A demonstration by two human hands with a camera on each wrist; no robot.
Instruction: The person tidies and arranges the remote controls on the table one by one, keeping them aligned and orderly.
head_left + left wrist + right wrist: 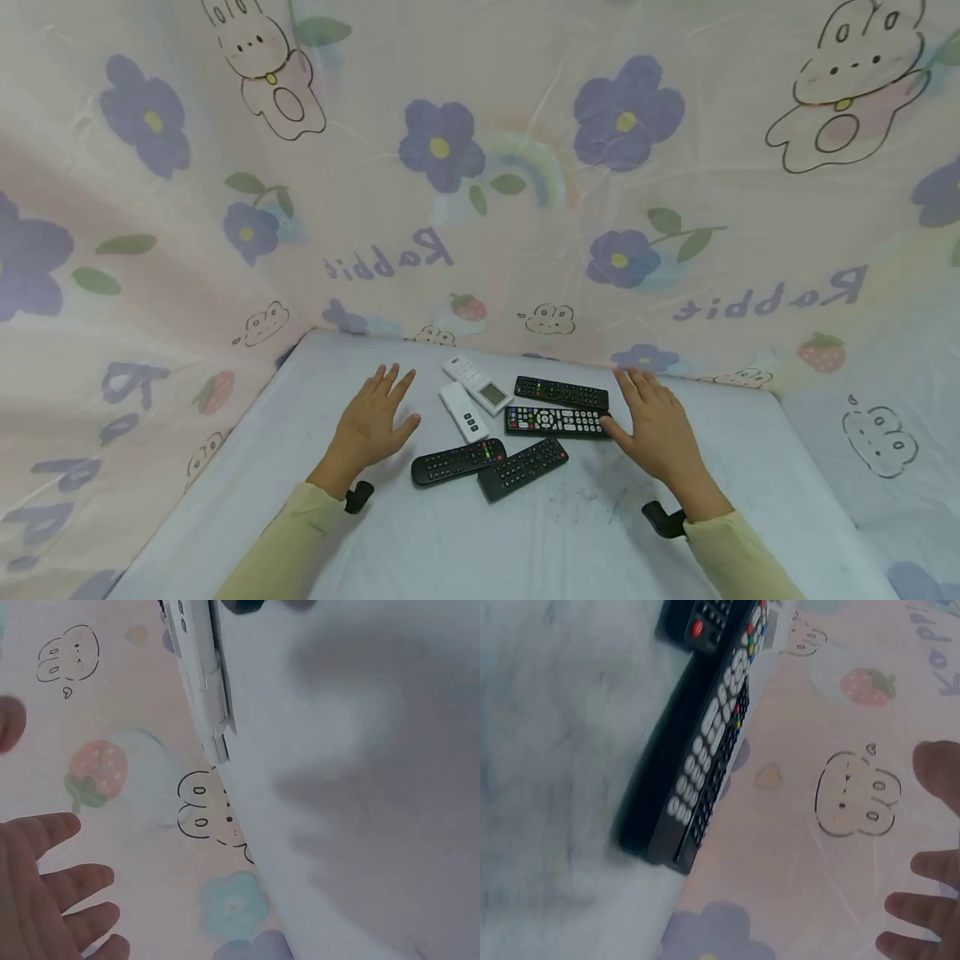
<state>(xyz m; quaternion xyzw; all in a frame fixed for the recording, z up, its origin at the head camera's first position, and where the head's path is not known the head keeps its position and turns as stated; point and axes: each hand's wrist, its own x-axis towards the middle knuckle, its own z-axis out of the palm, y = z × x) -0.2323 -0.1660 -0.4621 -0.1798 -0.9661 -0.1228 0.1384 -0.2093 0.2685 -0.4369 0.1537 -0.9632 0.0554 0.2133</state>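
Observation:
Several remote controls lie in a loose group on the white table. My left hand (369,425), fingers spread and holding nothing, is left of the group, nearest the white remote (463,412) and the black remote with rounded ends (458,462). A second white remote with a small screen (477,384) lies behind. To the right, my right hand (654,423) also has its fingers spread and empty; its thumb overlaps the end of the black remote with white buttons (557,421). Another black remote (562,392) lies behind that one, and a further black remote (523,469) sits in front.
The white table (420,550) has dark smudges at its front right. A curtain (510,225) printed with rabbits, flowers and strawberries hangs behind the table and along both sides. Black straps (663,520) show at both wrists.

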